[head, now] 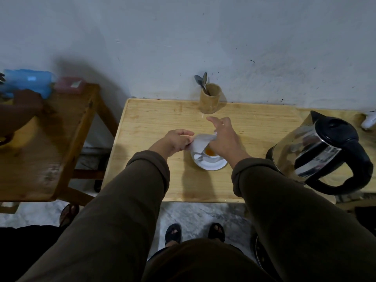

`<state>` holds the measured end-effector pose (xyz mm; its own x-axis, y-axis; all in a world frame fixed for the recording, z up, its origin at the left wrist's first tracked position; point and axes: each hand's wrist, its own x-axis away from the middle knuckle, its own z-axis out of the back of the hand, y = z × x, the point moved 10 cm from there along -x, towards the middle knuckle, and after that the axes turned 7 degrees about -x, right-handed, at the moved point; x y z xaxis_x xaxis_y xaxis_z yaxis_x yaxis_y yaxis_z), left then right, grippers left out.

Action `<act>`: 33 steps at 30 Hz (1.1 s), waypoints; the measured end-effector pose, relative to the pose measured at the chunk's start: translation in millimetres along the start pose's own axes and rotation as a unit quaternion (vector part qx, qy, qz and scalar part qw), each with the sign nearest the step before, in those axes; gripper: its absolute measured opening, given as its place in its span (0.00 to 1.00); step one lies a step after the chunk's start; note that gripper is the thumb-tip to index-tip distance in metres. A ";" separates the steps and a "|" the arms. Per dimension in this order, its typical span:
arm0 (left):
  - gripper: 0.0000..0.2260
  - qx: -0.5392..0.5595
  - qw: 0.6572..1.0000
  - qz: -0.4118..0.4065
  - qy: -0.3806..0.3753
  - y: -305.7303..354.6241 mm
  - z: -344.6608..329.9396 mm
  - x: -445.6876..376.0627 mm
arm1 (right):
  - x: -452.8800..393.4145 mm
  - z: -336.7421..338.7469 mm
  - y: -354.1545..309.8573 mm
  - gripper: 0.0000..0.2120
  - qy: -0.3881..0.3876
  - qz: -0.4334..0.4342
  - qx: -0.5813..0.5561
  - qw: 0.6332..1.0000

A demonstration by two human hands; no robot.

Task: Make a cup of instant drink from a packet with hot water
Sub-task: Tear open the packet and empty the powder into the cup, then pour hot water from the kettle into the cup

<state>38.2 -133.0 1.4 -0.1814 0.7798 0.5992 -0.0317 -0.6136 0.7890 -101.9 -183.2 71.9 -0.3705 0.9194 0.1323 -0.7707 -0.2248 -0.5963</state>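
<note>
A white cup (212, 156) stands on a white saucer (211, 165) in the middle of the light wooden table (154, 123); orange powder (209, 152) lies inside it. Both hands hold a pale packet (200, 142) tilted over the cup. My left hand (178, 140) pinches the packet's left side. My right hand (225, 135) grips its right end with the forefinger stretched out. A glass and black electric kettle (319, 153) stands at the right of the table.
A wooden holder (210, 98) with spoons (201, 81) stands at the table's back edge by the wall. A darker wooden side table (40, 143) at the left carries blue and red objects. A white object (369, 120) lies at the far right.
</note>
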 end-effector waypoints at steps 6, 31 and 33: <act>0.07 -0.026 0.981 -0.014 0.193 -40.3 52.6 8.3 | 12.2 -19.4 -20.5 0.37 0.004 0.014 -0.004 1.000; 0.20 -0.185 0.951 -0.097 0.229 -41.9 -59.4 46.1 | 80.7 52.3 45.4 0.25 0.149 -0.004 0.035 0.988; 0.22 -0.182 0.948 -0.078 0.247 -39.3 -66.5 44.1 | 92.3 83.2 58.4 0.26 0.199 0.003 0.046 0.979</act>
<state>-34.0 -82.8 -12.2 -0.5827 0.7662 0.2707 -0.4171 -0.5679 0.7096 -224.2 -138.4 115.2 -0.1577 0.9671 -0.1997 -0.8191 -0.2410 -0.5206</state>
